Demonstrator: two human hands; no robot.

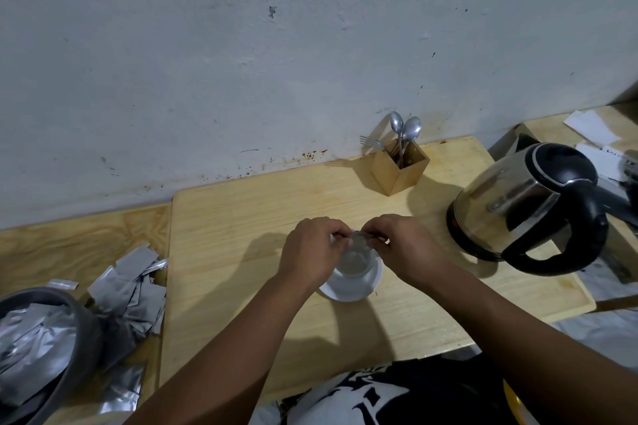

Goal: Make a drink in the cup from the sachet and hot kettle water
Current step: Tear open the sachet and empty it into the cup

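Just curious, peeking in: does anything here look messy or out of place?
Yes: silver sachets lie in a loose heap on the tabletop at the left, beside a grey bowl full of them. Brown stains also speckle the wall's base.

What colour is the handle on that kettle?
Black. The shiny steel kettle has a glossy black plastic handle, matching its black lid, seen clearly in the head view.

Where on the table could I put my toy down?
Bare wood lies between the cup and the wall, left of the spoon box. More lies near the front edge. The sachet pile and the kettle crowd the sides.
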